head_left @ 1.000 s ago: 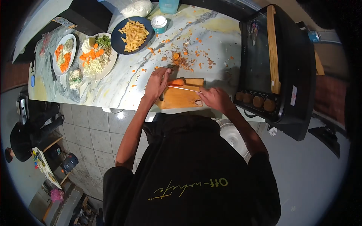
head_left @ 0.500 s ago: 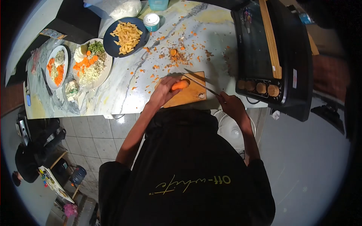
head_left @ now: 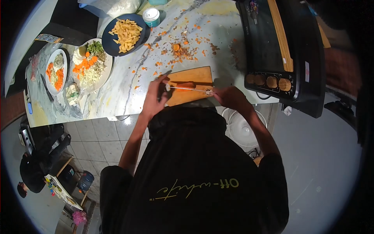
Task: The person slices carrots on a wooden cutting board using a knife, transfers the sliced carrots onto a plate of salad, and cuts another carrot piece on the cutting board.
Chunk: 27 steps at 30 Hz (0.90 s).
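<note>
An orange carrot (head_left: 186, 84) lies on the wooden cutting board (head_left: 198, 73) at the counter's front edge. My right hand (head_left: 231, 97) is closed around the handle of a knife (head_left: 191, 89), whose thin blade points left across the board, just on the near side of the carrot. My left hand (head_left: 156, 95) is at the board's left edge, thumb and fingers apart, close to the knife tip and off the carrot. Whether its fingertips touch the blade is unclear.
Carrot scraps and peelings (head_left: 183, 50) are scattered beyond the board. A dark plate of cut potato strips (head_left: 126, 36), a plate of chopped vegetables (head_left: 91, 72) and a smaller plate (head_left: 57, 72) stand left. A black oven (head_left: 288, 58) stands right. Another person (head_left: 33, 171) is far left.
My left hand has let go of the carrot and moved left. The carrot now lies on the board. The knife has turned from slanting away to nearly level, and my right hand has shifted left.
</note>
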{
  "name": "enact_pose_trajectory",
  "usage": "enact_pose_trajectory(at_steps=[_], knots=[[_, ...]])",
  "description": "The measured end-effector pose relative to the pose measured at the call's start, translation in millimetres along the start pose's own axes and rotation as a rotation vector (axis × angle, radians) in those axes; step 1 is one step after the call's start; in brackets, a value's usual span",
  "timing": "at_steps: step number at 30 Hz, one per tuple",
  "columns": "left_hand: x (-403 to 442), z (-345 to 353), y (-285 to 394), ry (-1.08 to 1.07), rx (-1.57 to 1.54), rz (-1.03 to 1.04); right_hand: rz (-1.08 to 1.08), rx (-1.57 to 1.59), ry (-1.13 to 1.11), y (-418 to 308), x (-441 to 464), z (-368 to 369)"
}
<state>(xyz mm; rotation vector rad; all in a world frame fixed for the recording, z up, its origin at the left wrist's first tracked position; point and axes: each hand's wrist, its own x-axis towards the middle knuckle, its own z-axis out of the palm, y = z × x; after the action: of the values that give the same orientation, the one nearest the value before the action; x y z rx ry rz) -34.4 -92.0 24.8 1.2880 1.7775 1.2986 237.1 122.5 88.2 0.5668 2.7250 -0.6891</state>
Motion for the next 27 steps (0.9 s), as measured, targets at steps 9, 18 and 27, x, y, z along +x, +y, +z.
enact_pose_trajectory(at_steps=[9, 18, 27], knots=[[75.0, 9.0, 24.4, 0.101, 0.091, -0.021, -0.134, -0.077, -0.078, 11.4, 41.3, -3.4], [83.5, 52.9, -0.3, -0.003, 0.385, 0.143, -0.162, 0.041, 0.025, 15.9, 30.9, 15.9], [77.6, 54.3, -1.1, -0.082, 0.504, 0.062, -0.14, -0.04, 0.048, 16.9, 27.8, 23.5]])
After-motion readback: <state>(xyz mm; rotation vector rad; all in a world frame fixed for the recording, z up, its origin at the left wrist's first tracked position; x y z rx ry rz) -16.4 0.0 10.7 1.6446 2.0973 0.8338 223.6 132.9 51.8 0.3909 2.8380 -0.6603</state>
